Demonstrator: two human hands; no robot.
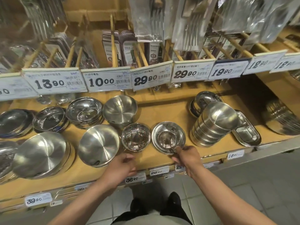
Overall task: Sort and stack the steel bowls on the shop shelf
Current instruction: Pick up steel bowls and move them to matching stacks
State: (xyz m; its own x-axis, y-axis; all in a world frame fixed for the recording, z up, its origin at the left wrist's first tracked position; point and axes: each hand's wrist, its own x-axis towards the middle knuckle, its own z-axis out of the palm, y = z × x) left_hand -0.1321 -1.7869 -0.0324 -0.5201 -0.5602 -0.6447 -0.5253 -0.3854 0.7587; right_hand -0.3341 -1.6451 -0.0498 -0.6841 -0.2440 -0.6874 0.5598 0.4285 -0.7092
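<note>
Looking down at the wooden shelf point(155, 111), I go from the left: a big brushed bowl point(40, 154) lies tilted at the front, with shiny bowls point(48, 118) in the row behind it. Next comes a stack of polished bowls point(84, 110) at the back and another tilted brushed bowl point(99, 144) in front of it. Behind that, near the middle, a deeper brushed bowl point(120, 109) stands upright.

My left hand point(121, 164) hangs over the shelf's front edge, just below a small mirror-bright bowl point(136, 137); it is blurred, the fingers look loosely curled and I see nothing in it, apart from the bowl's rim as far as I can tell.

Just right of that sits a wider shiny bowl point(168, 138), nested on at least one more beneath it. My right hand point(186, 155) pinches its near rim, thumb on the inner side, fingers curled under the edge.

Further right, a tall stack of brushed bowls point(211, 127) leans, its top bowl tipped. Behind it are more shiny bowls point(206, 99), and beside it lie oblong steel trays point(248, 135). Price tags point(103, 81) line the upper rail
</note>
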